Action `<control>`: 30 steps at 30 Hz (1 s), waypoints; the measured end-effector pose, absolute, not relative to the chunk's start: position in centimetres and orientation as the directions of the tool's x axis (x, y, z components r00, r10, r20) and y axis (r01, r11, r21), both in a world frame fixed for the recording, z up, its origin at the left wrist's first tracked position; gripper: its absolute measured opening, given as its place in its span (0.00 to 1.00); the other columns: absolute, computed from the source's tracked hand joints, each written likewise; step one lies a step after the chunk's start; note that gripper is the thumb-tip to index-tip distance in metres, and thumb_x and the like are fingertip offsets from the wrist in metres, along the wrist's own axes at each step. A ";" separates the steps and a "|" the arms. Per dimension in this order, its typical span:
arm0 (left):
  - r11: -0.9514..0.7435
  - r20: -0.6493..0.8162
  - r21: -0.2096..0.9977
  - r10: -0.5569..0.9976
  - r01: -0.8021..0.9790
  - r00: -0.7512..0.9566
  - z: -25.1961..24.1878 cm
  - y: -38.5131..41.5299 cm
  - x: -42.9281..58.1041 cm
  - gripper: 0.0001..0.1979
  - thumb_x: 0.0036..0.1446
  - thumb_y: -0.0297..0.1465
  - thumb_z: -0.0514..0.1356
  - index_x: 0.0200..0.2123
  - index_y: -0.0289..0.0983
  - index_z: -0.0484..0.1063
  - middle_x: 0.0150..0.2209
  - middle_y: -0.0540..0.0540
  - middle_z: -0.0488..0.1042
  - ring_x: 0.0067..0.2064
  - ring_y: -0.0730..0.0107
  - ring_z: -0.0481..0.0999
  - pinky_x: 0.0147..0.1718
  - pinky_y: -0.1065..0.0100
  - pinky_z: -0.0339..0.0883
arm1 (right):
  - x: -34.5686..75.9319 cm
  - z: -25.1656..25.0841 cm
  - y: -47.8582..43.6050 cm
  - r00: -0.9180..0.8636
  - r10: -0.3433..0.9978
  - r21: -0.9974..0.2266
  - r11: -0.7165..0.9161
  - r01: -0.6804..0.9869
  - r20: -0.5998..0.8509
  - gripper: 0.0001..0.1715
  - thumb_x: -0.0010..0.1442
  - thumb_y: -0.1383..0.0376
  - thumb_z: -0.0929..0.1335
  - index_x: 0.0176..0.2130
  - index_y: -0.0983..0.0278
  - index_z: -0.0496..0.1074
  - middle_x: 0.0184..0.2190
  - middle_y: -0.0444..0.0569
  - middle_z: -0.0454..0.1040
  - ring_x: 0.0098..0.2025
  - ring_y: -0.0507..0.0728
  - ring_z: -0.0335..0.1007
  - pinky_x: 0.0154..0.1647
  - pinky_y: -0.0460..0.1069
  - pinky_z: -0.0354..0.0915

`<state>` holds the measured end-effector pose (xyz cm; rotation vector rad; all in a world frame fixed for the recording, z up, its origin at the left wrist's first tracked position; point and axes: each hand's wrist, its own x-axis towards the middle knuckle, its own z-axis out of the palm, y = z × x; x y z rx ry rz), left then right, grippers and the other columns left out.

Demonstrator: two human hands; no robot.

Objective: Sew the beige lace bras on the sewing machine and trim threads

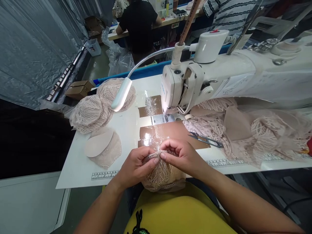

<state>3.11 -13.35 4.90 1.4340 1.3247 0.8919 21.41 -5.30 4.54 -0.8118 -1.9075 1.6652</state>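
Note:
A beige lace bra cup (pixel 162 177) hangs over the table's front edge, close to my body. My left hand (pixel 141 164) pinches its upper edge between thumb and fingers. Right beside it, my right hand (pixel 179 156) grips the same edge, thumb against fingertips. The two thumbs nearly meet at the top of the lace. Beyond my hands stands a white sewing machine (pixel 175 84), its needle area above a metal plate (pixel 159 119). Thread snips (pixel 206 139) lie to the right of my right hand.
Stacked lace cups (pixel 89 112) and smooth beige pieces (pixel 103 146) sit at the left. Lace fabric (pixel 243 126) is heaped under the machine's arm. A lamp (pixel 122 94) on a bent neck hangs over the table (pixel 78 169). People (pixel 140 26) sit at a table behind.

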 end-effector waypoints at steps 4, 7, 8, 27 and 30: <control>0.166 -0.188 0.981 0.937 0.099 0.293 4.8 -13.2 2.9 0.09 0.55 0.33 0.60 0.37 0.34 0.67 0.31 0.50 0.64 0.31 0.74 0.63 0.29 0.73 0.58 | 21.5 4.2 -4.9 -0.769 0.633 -0.996 -0.045 0.081 -0.091 0.09 0.56 0.62 0.68 0.28 0.66 0.69 0.23 0.40 0.63 0.25 0.48 0.56 0.26 0.44 0.53; 0.200 -0.235 0.971 0.886 0.127 0.399 4.3 -13.0 2.4 0.09 0.52 0.29 0.61 0.38 0.34 0.66 0.32 0.50 0.63 0.31 0.73 0.63 0.29 0.72 0.58 | 21.7 3.7 -4.8 -0.803 0.582 -0.977 -0.212 0.005 -0.130 0.11 0.55 0.61 0.70 0.28 0.66 0.68 0.24 0.40 0.62 0.26 0.48 0.55 0.26 0.44 0.53; 0.181 -0.245 0.964 0.890 0.194 0.386 4.1 -13.0 2.2 0.05 0.52 0.26 0.59 0.34 0.34 0.67 0.30 0.51 0.62 0.31 0.74 0.63 0.29 0.73 0.58 | 21.8 3.6 -4.8 -0.813 0.567 -0.962 -0.271 -0.026 -0.137 0.11 0.54 0.60 0.70 0.28 0.66 0.68 0.24 0.40 0.62 0.26 0.48 0.55 0.26 0.44 0.53; 0.075 -0.059 0.997 0.922 -0.028 0.382 5.5 -11.6 3.0 0.08 0.57 0.32 0.59 0.31 0.33 0.72 0.27 0.48 0.65 0.28 0.74 0.63 0.28 0.71 0.58 | 22.5 5.6 -4.7 -0.787 0.617 -1.000 -0.014 0.017 -0.022 0.09 0.54 0.64 0.68 0.26 0.66 0.69 0.22 0.41 0.64 0.24 0.47 0.54 0.24 0.43 0.52; 0.068 -0.049 0.997 0.928 -0.039 0.369 5.3 -11.4 3.4 0.11 0.57 0.34 0.59 0.27 0.33 0.70 0.25 0.49 0.63 0.27 0.74 0.62 0.28 0.70 0.57 | 22.7 5.5 -4.5 -0.791 0.610 -0.998 -0.059 0.007 -0.042 0.10 0.54 0.62 0.69 0.27 0.66 0.69 0.23 0.42 0.64 0.24 0.48 0.54 0.24 0.43 0.52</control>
